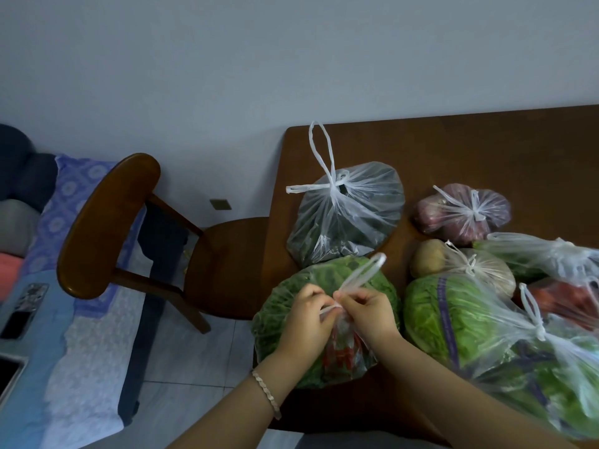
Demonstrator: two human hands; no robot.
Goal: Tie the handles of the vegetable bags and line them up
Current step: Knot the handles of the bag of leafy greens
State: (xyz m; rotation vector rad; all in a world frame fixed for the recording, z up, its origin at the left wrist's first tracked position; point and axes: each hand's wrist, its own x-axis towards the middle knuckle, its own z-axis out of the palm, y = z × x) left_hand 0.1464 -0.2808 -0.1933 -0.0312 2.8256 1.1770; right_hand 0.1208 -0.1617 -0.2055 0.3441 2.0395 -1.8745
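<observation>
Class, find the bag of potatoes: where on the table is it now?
In the head view, the bag of potatoes lies right of centre on the wooden table, between the reddish-purple bag behind it and the purple-banded cabbage bag in front.

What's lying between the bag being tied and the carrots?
A bagged cabbage with a purple band lies between the bag being tied and the carrots, as the head view shows.
</observation>
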